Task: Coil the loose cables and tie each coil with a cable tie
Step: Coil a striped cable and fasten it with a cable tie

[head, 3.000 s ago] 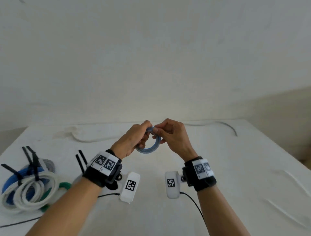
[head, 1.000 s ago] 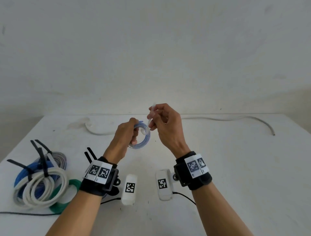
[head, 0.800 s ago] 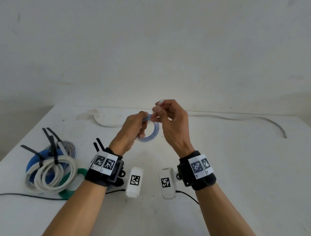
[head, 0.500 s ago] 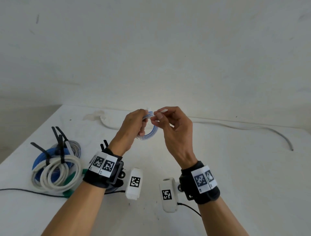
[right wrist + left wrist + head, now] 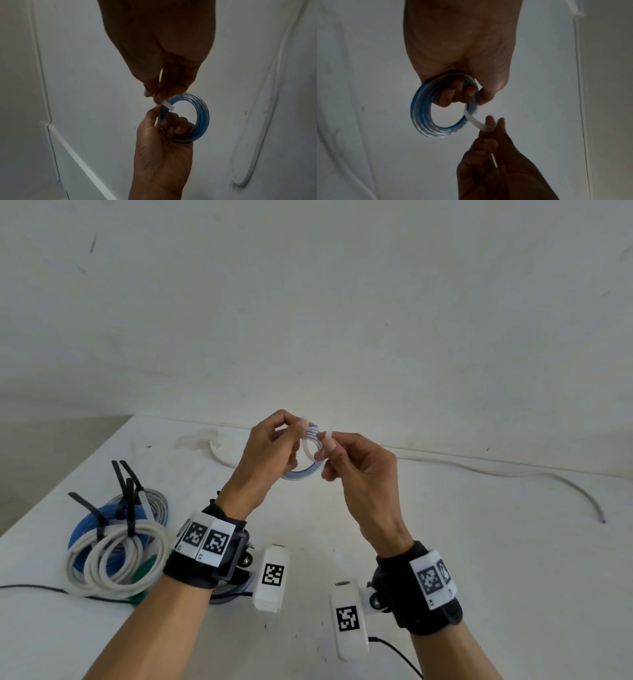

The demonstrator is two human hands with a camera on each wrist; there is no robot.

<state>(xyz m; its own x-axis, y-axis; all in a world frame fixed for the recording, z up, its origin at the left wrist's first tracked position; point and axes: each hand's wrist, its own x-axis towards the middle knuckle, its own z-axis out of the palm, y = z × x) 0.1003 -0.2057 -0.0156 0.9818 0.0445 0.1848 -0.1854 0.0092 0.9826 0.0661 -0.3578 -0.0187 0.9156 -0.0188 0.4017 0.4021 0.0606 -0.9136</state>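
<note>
Head view: left hand (image 5: 270,446) grips blue coil (image 5: 301,474) (right hand (image 5: 356,463) pinches tie (image 5: 476,121)).

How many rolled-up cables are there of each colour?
Blue-and-clear coil, in the left hand: 1
Blue coil: 1
White coil: 1
Grey coil: 1
Green coil: 1
Pale coil, half hidden under the left wrist: 1
Total: 6
</note>
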